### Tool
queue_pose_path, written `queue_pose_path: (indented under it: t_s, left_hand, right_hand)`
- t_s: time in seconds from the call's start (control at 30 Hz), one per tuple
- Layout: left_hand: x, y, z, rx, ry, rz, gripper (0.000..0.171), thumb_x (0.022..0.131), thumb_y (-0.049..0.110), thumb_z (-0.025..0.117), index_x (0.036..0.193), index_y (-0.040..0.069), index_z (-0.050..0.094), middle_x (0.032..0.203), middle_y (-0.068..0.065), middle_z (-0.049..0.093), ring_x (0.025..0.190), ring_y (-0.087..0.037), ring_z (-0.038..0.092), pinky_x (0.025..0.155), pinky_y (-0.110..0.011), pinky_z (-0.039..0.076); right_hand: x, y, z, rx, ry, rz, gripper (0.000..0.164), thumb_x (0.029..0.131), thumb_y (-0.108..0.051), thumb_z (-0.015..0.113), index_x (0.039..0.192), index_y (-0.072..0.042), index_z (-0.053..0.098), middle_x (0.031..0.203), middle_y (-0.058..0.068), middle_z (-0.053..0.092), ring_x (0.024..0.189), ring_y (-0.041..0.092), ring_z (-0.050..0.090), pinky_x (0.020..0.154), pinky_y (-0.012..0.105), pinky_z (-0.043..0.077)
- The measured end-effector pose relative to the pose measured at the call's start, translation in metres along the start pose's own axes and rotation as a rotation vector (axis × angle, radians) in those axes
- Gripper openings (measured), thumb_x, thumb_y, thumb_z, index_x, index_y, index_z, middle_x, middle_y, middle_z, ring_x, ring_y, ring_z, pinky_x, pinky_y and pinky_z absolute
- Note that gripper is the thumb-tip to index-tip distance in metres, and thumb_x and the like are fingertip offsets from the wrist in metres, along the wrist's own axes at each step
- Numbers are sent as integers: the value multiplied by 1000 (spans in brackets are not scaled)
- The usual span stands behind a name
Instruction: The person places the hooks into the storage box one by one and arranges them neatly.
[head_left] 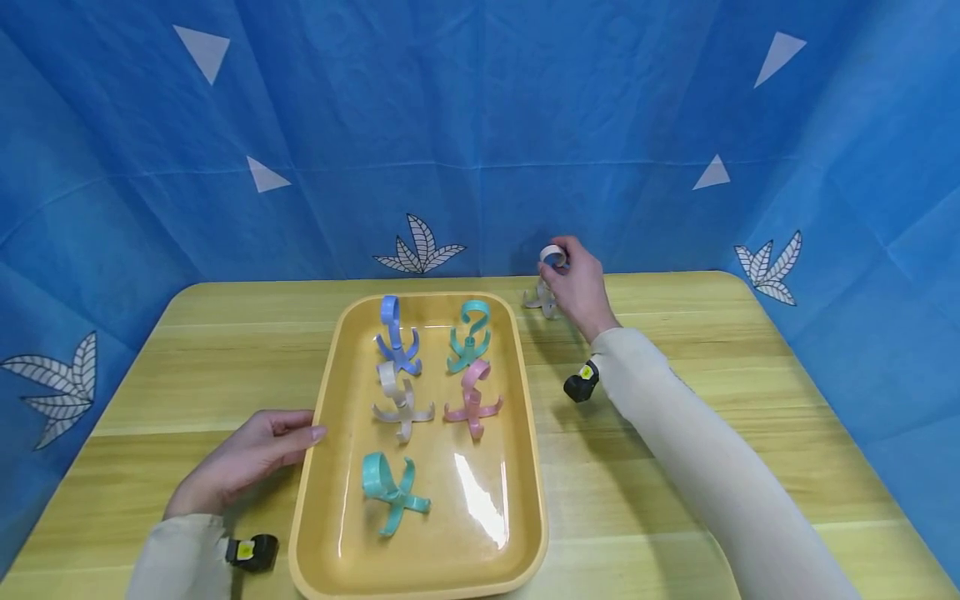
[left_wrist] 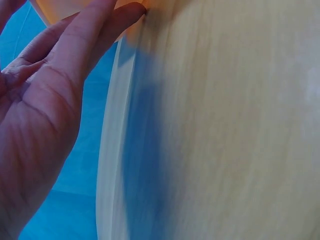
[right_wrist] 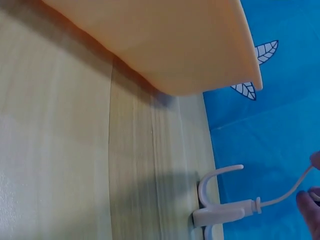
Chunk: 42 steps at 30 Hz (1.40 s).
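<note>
In the head view my right hand point(head_left: 581, 283) pinches the looped top of a white plastic four-pronged hook point(head_left: 552, 252). Its prongs point(right_wrist: 215, 212) are down at the table's back edge, right of the tray; in the right wrist view only the fingertips show. My left hand point(head_left: 251, 454) holds the left rim of a yellow tray point(head_left: 531, 467), thumb over the rim and fingers at the outer side. Inside the tray are a blue hook point(head_left: 397, 350), a green hook point(head_left: 469, 348), a white hook point(head_left: 403, 408), a pink hook point(head_left: 473, 407) and a teal hook point(head_left: 396, 497).
The tray stands on a wood-grain table point(head_left: 637, 483). Directly behind the table hangs a blue patterned cloth point(head_left: 480, 125), which also comes round both sides. Small black wrist cameras point(head_left: 581, 383) sit under both wrists.
</note>
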<state>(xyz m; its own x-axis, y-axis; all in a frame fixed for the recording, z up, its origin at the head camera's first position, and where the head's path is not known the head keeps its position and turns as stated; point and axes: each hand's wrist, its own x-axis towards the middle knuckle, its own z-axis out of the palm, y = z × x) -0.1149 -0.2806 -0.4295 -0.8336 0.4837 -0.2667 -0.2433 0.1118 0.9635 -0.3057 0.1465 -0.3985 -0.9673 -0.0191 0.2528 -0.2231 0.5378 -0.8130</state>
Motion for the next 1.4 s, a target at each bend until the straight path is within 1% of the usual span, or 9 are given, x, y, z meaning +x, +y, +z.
queue_pose_path:
  t_s: [0.17, 0.33, 0.5, 0.67, 0.8, 0.9, 1.1, 1.27, 1.4]
  left_hand:
    - [0, 0, 1, -9, -3, 9, 49, 105, 12, 49, 139, -21, 35, 132, -25, 56, 115, -23, 60, 94, -35, 51]
    - [0, 0, 2, -8, -1, 7, 50, 105, 12, 49, 140, -21, 34, 132, -26, 56, 114, -24, 61, 93, -36, 51]
    - [0, 0, 2, -7, 3, 10, 50, 105, 12, 49, 140, -20, 34, 133, -26, 55, 115, -24, 61, 93, -35, 51]
    - [0, 2, 3, 5, 7, 9, 49, 105, 12, 49, 140, -20, 36, 132, -26, 56, 114, -23, 61, 93, -34, 51]
    - [-1, 3, 3, 9, 9, 7, 49, 105, 12, 49, 139, -21, 36, 130, -25, 57, 113, -24, 61, 92, -34, 51]
    - [0, 3, 3, 9, 9, 2, 50, 104, 13, 50, 139, -21, 37, 130, -25, 57, 114, -24, 61, 93, -34, 51]
    - [1, 0, 2, 2, 10, -15, 51, 104, 13, 50, 139, -20, 36, 132, -25, 56, 115, -25, 60, 94, -36, 51]
    - [1, 0, 2, -1, 7, -10, 50, 104, 13, 50, 139, -21, 36, 130, -24, 57, 114, -24, 61, 93, -35, 51]
    - [1, 0, 2, -2, 6, -4, 51, 104, 13, 49, 139, -21, 35, 130, -24, 58, 113, -23, 61, 93, -35, 51]
  right_hand:
    - [0, 4, 0, 13, 2, -2, 38, 98, -15, 62, 133, -2, 52, 126, 17, 57, 113, 30, 60, 92, 39, 51]
    - [1, 7, -3, 29, -3, -16, 29, 100, -16, 60, 125, -2, 60, 124, 13, 61, 113, 26, 59, 89, 39, 52]
    - [0, 5, -7, 64, -5, -27, 23, 98, -15, 64, 116, -1, 67, 116, 11, 65, 107, 22, 61, 85, 38, 52]
    - [-1, 5, -9, 94, -27, -45, 22, 96, -14, 66, 112, 1, 69, 115, 12, 67, 107, 22, 63, 88, 36, 52]
    - [-4, 5, -12, 85, -34, -65, 20, 96, -13, 66, 111, 0, 70, 113, 12, 68, 104, 22, 63, 88, 35, 51]
    - [-7, 4, -15, 69, -41, -60, 18, 96, -12, 65, 110, -2, 71, 110, 11, 68, 100, 21, 62, 85, 36, 51]
    - [-13, 1, -23, 110, -116, -2, 16, 95, -11, 66, 108, -3, 70, 111, 11, 67, 107, 24, 61, 90, 40, 50]
    - [-18, -2, -33, 225, -211, 66, 23, 93, -14, 70, 111, 0, 69, 111, 12, 68, 108, 23, 60, 94, 40, 48]
    - [-23, -5, -39, 315, -268, 86, 28, 92, -14, 72, 114, 2, 68, 111, 11, 69, 107, 22, 60, 95, 38, 47]
